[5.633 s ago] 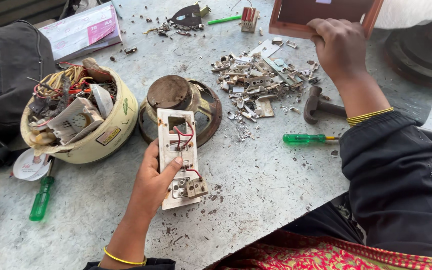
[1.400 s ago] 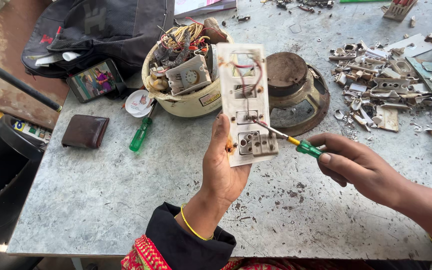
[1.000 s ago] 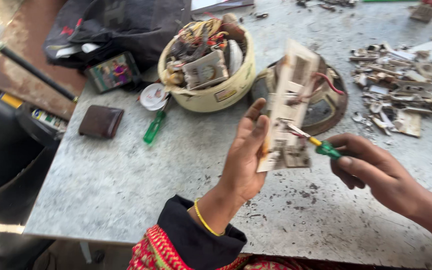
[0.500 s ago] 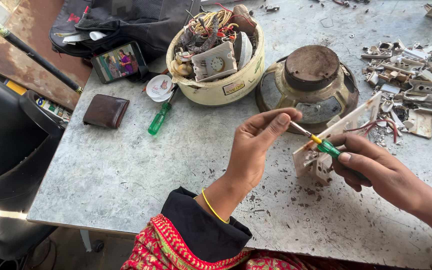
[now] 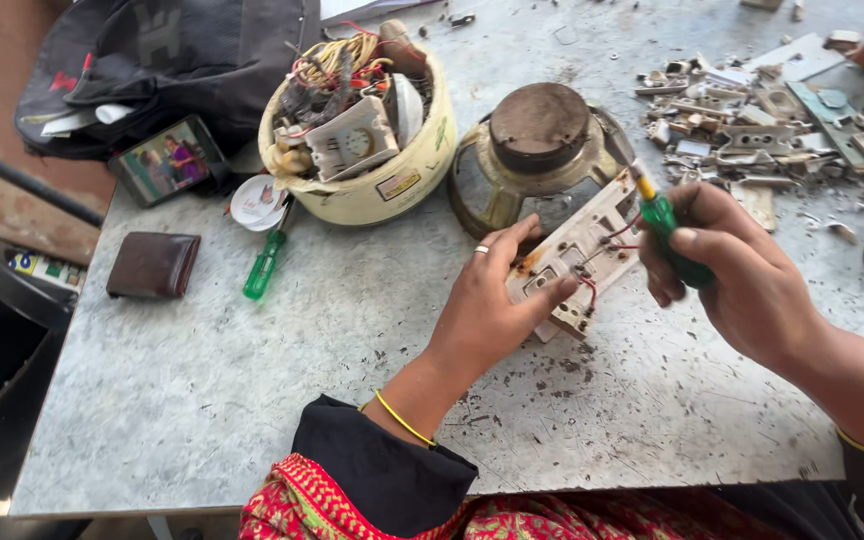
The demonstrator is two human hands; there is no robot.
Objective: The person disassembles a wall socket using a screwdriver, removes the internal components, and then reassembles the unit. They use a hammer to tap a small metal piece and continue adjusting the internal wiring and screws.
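Switch plate: Your switch plate (image 5: 580,255) now lies tilted low over the table (image 5: 252,400), its far edge near the round metal motor part (image 5: 542,150). A second or so back you held it upright, then tipped it edge-on; now its wired back faces up at you.

Left hand: Your left hand (image 5: 487,310) has gone from gripping the plate upright to steadying it from the near side, fingers spread and partly curled on the plate's lower end, thumb on its edge. A ring shows on one finger.

Right hand: Your right hand (image 5: 727,275) is closed around the green handle of the screwdriver (image 5: 664,222). Half a second ago the tool lay slanted across the plate; now it stands steeper, the yellow collar up at the plate's far corner. The tip itself is hidden, so you cannot tell which screw it sits on.

What this means: Judging by the flatter, braced plate and the steeper tool, you have settled from turning and inspecting into working on the fittings by the red wires (image 5: 592,285).

Around you: The cream bowl (image 5: 422,160) of wires and old parts sits beyond your left hand, a second green screwdriver (image 5: 264,265) lies beside it, a brown wallet (image 5: 152,265) and a phone (image 5: 167,160) further left, and a heap of scrap pieces (image 5: 752,110) at far right.
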